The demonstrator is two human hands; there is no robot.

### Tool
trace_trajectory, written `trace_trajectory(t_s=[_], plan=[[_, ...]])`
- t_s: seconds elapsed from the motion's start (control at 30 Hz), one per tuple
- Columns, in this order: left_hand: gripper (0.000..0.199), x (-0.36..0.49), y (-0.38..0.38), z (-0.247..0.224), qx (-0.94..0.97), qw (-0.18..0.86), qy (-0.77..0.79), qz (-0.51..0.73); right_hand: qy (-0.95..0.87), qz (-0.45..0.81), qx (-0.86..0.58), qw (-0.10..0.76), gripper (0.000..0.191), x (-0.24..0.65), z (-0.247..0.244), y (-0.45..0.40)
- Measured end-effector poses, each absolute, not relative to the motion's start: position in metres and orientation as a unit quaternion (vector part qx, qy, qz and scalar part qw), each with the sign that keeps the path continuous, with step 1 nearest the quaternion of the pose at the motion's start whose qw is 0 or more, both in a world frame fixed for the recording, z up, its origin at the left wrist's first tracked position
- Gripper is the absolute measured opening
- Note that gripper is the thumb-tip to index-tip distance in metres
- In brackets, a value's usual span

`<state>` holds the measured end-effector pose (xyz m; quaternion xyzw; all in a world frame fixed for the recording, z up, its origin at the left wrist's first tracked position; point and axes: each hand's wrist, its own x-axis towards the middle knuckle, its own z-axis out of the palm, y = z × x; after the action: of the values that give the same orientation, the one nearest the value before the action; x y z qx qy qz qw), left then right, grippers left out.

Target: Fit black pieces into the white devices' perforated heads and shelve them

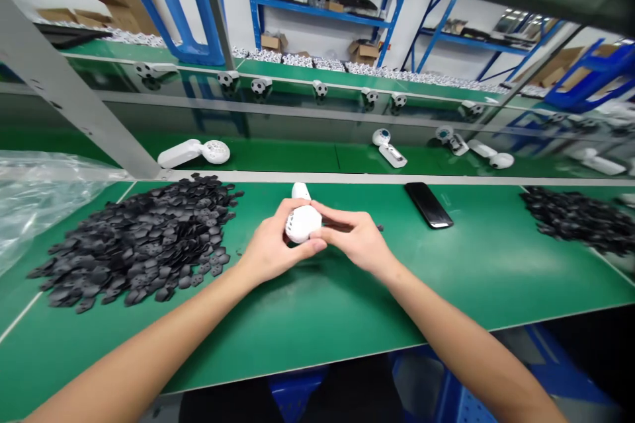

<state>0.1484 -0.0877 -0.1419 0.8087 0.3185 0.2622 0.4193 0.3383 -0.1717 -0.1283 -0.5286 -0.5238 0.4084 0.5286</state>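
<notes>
My left hand [276, 249] grips a white handheld device [303, 223] by its round, perforated head, and the device's white handle [300, 191] points away from me. My right hand [358, 240] comes in from the other side, with its fingertips pressed on the head. A thin dark piece [339, 226] shows under those fingers, partly hidden, and I cannot tell its exact shape. A large heap of black pentagon-shaped pieces [139, 241] lies left of my hands on the green work surface [317, 297].
A black smartphone [428, 205] lies beyond my right hand, and another black heap [578, 219] sits at the right. Clear plastic sheeting [44, 195] lies at the left. Raised green shelves hold white devices [193, 153] and rows of small ball-patterned parts [260, 85]. Blue racks stand behind.
</notes>
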Motion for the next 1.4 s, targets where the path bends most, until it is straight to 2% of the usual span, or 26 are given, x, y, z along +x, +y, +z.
trace_trajectory(t_s=[0.07, 0.17, 0.23, 0.33, 0.43, 0.5, 0.63, 0.8, 0.87, 1.0, 1.07, 1.2, 1.4], plan=[[0.061, 0.148, -0.084, -0.144, 0.816, 0.415, 0.318, 0.247, -0.569, 0.38, -0.544, 0.486, 0.032, 0.351, -0.12, -0.171], [0.06, 0.147, -0.082, -0.145, 0.831, 0.392, 0.331, 0.216, -0.616, 0.353, -0.577, 0.404, 0.035, 0.386, -0.111, -0.178], [0.061, 0.145, -0.082, -0.143, 0.838, 0.38, 0.335, 0.203, -0.612, 0.277, -0.655, 0.347, 0.039, 0.412, -0.115, -0.191], [0.06, 0.141, -0.082, -0.139, 0.837, 0.382, 0.334, 0.205, -0.594, 0.136, -0.751, 0.252, 0.053, 0.433, -0.137, -0.219], [0.061, 0.14, -0.081, -0.138, 0.832, 0.39, 0.333, 0.213, -0.616, 0.148, -0.759, 0.147, 0.067, 0.414, -0.162, -0.247], [0.062, 0.141, -0.08, -0.138, 0.831, 0.392, 0.328, 0.218, -0.658, 0.119, -0.732, 0.128, 0.07, 0.389, -0.17, -0.254], [0.059, 0.141, -0.08, -0.137, 0.818, 0.416, 0.319, 0.238, -0.743, 0.098, -0.652, 0.113, 0.057, 0.357, -0.161, -0.224], [0.054, 0.139, -0.08, -0.133, 0.78, 0.465, 0.321, 0.268, -0.786, 0.11, -0.604, 0.067, 0.042, 0.389, -0.131, -0.162], [0.052, 0.139, -0.08, -0.135, 0.759, 0.49, 0.322, 0.284, -0.802, 0.138, -0.576, 0.078, 0.038, 0.405, -0.124, -0.15], [0.055, 0.142, -0.082, -0.145, 0.697, 0.564, 0.298, 0.326, -0.798, 0.212, -0.545, 0.146, 0.046, 0.425, -0.131, -0.15], [0.058, 0.144, -0.083, -0.148, 0.672, 0.594, 0.285, 0.338, -0.785, 0.233, -0.545, 0.182, 0.044, 0.428, -0.137, -0.154], [0.058, 0.143, -0.083, -0.148, 0.653, 0.599, 0.303, 0.351, -0.771, 0.216, -0.558, 0.218, 0.026, 0.426, -0.144, -0.156], [0.058, 0.14, -0.08, -0.148, 0.648, 0.594, 0.325, 0.348, -0.745, 0.19, -0.574, 0.281, 0.03, 0.424, -0.144, -0.152]])
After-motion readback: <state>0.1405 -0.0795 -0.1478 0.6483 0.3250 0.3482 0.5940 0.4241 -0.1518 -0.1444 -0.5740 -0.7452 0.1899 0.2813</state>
